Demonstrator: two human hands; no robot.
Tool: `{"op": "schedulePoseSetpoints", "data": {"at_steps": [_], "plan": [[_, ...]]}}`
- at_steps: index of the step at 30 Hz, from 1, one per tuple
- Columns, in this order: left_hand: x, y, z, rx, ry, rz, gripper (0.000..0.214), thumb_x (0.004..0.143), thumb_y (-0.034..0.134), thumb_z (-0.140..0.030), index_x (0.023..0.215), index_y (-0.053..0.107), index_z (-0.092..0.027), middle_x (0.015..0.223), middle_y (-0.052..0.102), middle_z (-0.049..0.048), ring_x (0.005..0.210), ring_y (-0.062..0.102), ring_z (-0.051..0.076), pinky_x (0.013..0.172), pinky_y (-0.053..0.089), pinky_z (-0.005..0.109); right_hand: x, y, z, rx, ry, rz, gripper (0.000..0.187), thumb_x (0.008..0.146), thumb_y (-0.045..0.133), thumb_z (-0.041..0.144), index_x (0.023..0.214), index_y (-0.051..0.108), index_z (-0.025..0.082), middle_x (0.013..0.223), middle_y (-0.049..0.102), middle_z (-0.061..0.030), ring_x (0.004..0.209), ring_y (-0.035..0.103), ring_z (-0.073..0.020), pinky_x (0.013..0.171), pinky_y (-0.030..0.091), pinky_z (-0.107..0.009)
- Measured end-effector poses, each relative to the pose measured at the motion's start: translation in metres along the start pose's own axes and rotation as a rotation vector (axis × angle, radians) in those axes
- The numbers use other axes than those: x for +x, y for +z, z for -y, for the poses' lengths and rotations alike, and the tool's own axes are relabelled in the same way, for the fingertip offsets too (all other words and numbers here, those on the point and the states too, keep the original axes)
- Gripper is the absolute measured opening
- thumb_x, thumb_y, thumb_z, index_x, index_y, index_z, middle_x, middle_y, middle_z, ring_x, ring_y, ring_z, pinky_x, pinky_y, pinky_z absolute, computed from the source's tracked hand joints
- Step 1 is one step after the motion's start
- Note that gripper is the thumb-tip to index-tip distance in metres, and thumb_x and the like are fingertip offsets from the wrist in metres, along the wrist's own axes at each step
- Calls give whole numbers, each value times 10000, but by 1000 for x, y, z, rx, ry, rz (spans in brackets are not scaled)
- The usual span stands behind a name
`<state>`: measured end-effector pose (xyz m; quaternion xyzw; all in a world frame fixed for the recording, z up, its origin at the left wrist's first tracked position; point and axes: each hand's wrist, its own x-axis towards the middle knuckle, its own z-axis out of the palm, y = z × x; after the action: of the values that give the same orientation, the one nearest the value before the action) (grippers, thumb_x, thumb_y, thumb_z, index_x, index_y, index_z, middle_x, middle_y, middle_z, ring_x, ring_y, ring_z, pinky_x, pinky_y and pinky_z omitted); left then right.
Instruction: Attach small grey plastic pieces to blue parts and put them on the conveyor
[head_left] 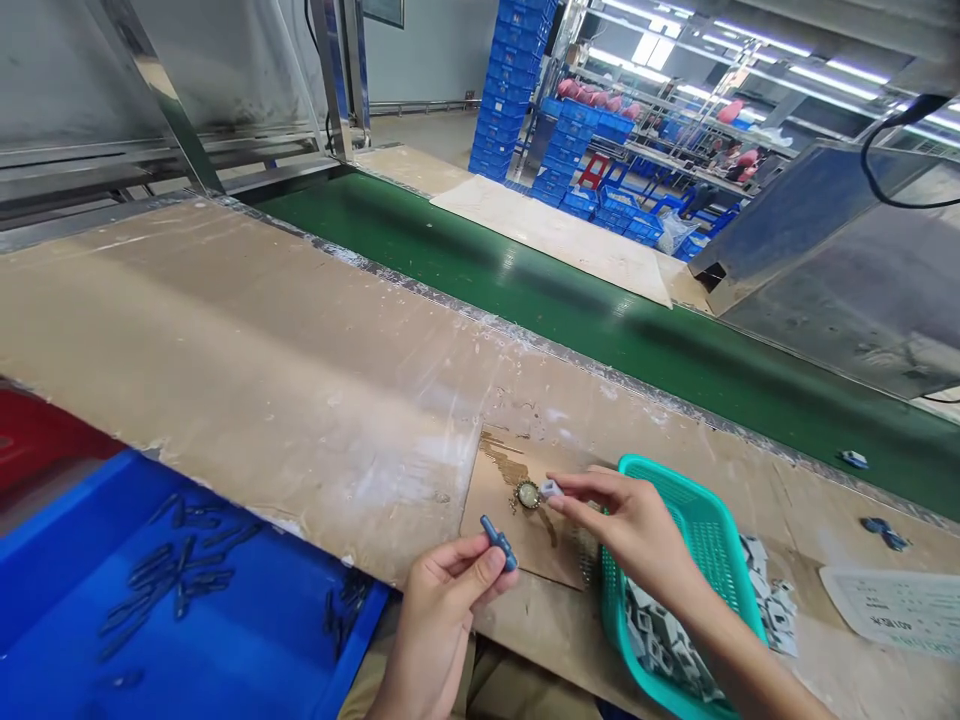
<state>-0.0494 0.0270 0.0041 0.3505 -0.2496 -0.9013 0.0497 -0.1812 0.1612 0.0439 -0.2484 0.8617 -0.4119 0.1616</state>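
Note:
My left hand [457, 590] is closed around a small dark blue plastic piece [498, 543], shaped like a short rod with a wider middle. Between the thumb and fingers of my right hand [622, 515] is a small pale grey plastic part [551, 489]. That part is beside a small round dish [528, 494] with a dark, crusted rim; whether they touch I cannot tell. Under the dish lies a cardboard sheet [480, 500] with brown stains. My right forearm crosses a green plastic basket [705, 490] that holds many pale grey parts [664, 640].
At lower left, a blue bin [247, 640] holds several dark blue pieces [191, 575]. A green conveyor belt [450, 255] runs behind the worktable [262, 350], carrying one small part [853, 459]. Blue pieces [885, 532] and a labelled translucent sheet [892, 605] lie at right. Blue crates [510, 90] are stacked beyond.

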Motion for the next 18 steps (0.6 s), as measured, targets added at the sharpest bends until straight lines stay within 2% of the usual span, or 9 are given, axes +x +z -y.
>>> {"op": "schedulePoseSetpoints", "data": {"at_steps": [3,6,13,18], "plan": [[2,12,6,-32,-22,50,271,491,859,-207,695,716,-99,721,710,66,658,645,129,655,565,203,-16,-7,8,341,192,-30,284,654,746,393,865,746,203,835,727,-83,707,661,-206,638,538,-310],[3,22,12,-54,-31,106,237,519,847,-207,687,715,-106,716,709,59,665,646,125,659,557,197,-31,-9,16,494,259,-37,267,612,785,346,839,753,209,855,732,-81,721,673,-203,643,558,-297],[-3,30,17,23,-2,202,196,557,828,-240,674,716,-131,740,721,64,695,649,128,665,539,191,-43,-8,26,549,249,-48,237,561,816,279,782,761,216,765,726,-60,693,688,-201,628,577,-267],[-5,36,21,226,184,138,173,557,816,-238,588,680,-136,629,685,34,613,626,139,604,532,215,-47,-5,19,471,183,-19,239,589,799,251,823,759,224,775,723,-54,696,682,-183,619,565,-246]]}}
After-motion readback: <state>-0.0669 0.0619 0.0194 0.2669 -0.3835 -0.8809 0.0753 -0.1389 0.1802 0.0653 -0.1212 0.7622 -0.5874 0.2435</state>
